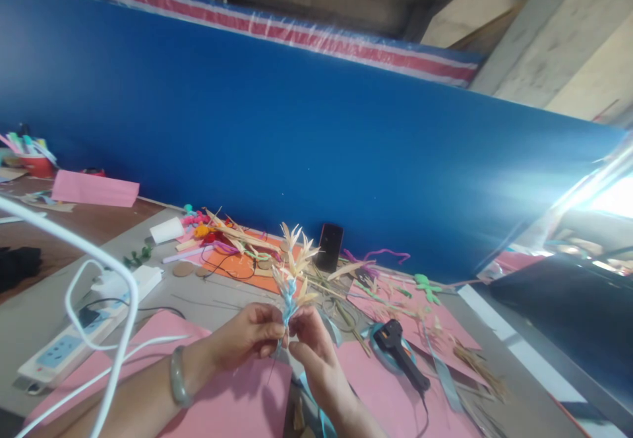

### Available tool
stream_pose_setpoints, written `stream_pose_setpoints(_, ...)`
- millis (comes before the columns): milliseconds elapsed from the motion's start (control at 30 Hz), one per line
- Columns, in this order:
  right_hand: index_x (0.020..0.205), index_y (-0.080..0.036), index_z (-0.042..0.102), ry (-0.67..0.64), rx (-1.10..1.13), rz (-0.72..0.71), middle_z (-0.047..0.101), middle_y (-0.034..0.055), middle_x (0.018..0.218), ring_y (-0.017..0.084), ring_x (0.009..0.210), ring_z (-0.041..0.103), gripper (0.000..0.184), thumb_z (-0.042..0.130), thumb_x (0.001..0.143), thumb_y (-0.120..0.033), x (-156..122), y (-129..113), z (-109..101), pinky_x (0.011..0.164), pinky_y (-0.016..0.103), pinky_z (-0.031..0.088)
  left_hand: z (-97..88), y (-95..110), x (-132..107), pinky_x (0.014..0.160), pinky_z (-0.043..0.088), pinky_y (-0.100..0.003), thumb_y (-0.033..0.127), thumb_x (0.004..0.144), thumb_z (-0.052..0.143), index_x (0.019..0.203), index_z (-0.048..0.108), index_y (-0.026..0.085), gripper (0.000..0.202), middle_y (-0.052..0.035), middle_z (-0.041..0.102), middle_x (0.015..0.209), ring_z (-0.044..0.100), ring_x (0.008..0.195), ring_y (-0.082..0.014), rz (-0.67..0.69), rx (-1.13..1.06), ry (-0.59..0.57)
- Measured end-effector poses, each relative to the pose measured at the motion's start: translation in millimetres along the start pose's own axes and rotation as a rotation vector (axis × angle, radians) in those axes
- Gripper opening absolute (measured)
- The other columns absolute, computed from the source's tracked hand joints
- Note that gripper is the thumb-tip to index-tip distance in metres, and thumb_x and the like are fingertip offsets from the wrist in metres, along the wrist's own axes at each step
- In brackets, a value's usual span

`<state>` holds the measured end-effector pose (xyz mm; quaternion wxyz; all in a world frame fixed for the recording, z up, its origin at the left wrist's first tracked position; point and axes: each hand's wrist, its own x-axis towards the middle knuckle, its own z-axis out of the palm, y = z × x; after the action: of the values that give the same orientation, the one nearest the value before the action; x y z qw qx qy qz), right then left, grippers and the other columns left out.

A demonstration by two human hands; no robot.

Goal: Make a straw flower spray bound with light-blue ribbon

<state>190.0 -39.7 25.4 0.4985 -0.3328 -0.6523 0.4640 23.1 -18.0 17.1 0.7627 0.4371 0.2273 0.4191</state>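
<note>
Room to pass lies over the pink paper (237, 398), this side of the left hand (260, 332). The glue gun (403, 353) blocks the right, a looping white cable (132, 293) the left.

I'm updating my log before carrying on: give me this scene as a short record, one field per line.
Left hand: pinching the blue wrap below the flower head
Right hand: at the wrap's other side; exact contact unclear
Flower head: pale, straw-coloured, pointing up
Glue gun: black, lying on a round blue item, right of the hands
Power strip: white, left, with cables
Dark phone-like slab: upright near the blue partition
</note>
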Motion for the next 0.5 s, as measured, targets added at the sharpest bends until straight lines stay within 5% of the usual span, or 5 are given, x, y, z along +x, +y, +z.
stream_pose_setpoints(267, 0.103, -0.023, 0.050, 0.010, -0.010, 0.024, 0.053, 0.0018, 0.090, 0.019, 0.083, 0.054, 0.028, 0.049, 0.076, -0.015, 1.2, -2.2, 2.0, 0.073, 0.032, 0.047, 6.0, 4.4, -1.3, 0.043, 0.022, -0.021, 0.033, 0.073, 0.077, 0.067, 0.063, 0.013, 0.025, 0.0006, 0.059, 0.058, 0.040, 0.042, -0.0050, -0.015, 0.047, 0.024)
stream_pose_setpoints(500, 0.112, -0.024, 0.049, 0.186, -0.474, -0.272, 0.054, 0.0034, 0.096, 0.021, 0.090, 0.052, 0.034, 0.048, 0.081, -0.010, -7.4, 3.9, -2.0, 0.082, 0.038, 0.043, 2.1, 5.9, 2.2, 0.043, 0.022, -0.020, 0.033, 0.075, 0.074, 0.070, 0.064, 0.013, 0.023, 0.0009, 0.060, 0.063, 0.037, 0.043, -0.0039, 0.087, 0.090, 0.141)
